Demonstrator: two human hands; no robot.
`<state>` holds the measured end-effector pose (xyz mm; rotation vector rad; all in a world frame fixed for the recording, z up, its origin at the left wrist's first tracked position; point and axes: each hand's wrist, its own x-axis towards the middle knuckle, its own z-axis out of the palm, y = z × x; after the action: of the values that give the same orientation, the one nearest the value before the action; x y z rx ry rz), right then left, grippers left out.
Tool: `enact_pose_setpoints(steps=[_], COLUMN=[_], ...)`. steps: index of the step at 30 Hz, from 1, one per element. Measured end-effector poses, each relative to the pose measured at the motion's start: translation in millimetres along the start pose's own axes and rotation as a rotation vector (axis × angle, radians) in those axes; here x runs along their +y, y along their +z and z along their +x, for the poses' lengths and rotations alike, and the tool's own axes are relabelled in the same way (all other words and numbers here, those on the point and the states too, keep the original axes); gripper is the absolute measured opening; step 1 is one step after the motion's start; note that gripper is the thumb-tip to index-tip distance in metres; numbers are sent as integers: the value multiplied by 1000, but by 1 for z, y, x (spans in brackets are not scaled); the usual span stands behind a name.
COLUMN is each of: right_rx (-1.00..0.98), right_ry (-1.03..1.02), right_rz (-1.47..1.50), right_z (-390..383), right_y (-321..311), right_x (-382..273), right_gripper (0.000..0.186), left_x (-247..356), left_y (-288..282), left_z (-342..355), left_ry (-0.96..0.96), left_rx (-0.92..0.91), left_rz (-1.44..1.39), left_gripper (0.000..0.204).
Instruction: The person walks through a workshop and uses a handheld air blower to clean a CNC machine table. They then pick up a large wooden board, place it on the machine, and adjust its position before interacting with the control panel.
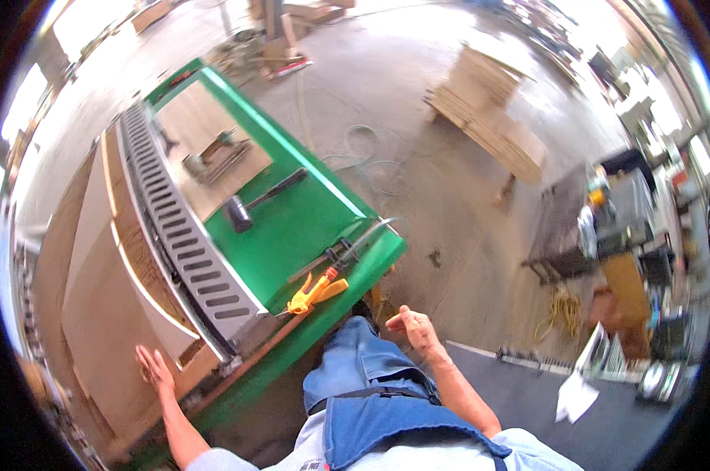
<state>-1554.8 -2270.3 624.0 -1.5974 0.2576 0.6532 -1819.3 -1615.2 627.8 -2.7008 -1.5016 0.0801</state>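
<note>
My left hand (157,369) lies open on a brown sheet board (107,322), its fingers stretched out near a curved pale edge strip (166,312). Bare of any tool, my right hand (419,330) hangs in front of my body with loosely bent fingers, somewhat apart. Beside the board runs a slotted grey metal rail (184,228). On the green bench top (292,263) rest a yellow air blow gun (314,293) with a hose, a black mallet (257,202) and a nail gun (217,155); the nail gun is on a wooden panel (186,118).
A stack of cut wooden boards (488,114) stands on the floor beyond the bench. To the right are a dark cart (583,224), a coiled yellow cord (561,312) and a dark table (520,400) bearing white paper (576,399). A thin hose (363,161) trails over the floor.
</note>
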Motion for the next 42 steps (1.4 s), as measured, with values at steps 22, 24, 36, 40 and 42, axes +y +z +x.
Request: enact_pose_setpoints(steps=[22,24,36,40,42], right_rx=[-405,-583,-1194,-1861,-2185], right_ry=[242,354,139,-338,-665], right_rz=[-833,-913,-1489,-1582,-1441], right_z=[374,433,552,519,495], right_y=[-287,-285,-182,-165,-156], right_x=[-114,-140,-212,-192,-178], right_gripper=[45,42,22,17,15], left_x=[492,571,800,827,837], left_y=[-17,7,-30,-82,-118], left_z=[-304,-381,-534,-563,-587], left_ry=[-699,-852,-1484,-1502,-1538], left_rx=[612,596,899,1252,1524], left_rz=[-864,-925,-979,-1095,-1041], left_gripper=[28,27,38,37,35])
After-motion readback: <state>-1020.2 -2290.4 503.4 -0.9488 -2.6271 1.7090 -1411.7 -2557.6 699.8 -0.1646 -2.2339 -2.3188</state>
